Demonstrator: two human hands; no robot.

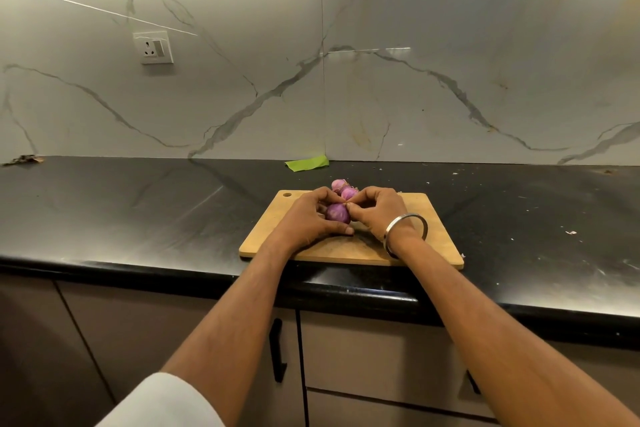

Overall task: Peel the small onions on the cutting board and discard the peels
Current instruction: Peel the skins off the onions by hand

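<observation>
A wooden cutting board (433, 236) lies on the black counter near its front edge. My left hand (308, 218) grips a small purple onion (336, 212) just above the board, fingers curled round it. My right hand (379, 210), with a metal bangle on the wrist, pinches the onion's right end with thumb and fingertips. Two more small pink onions (343, 188) sit at the board's far edge, right behind my hands and partly hidden by them.
The black counter (138, 211) runs left and right, with small peel flecks scattered on its right part. A green scrap (307, 163) lies against the marble wall behind the board. Brown debris (22, 159) sits at the far left. Cabinet fronts with black handles are below.
</observation>
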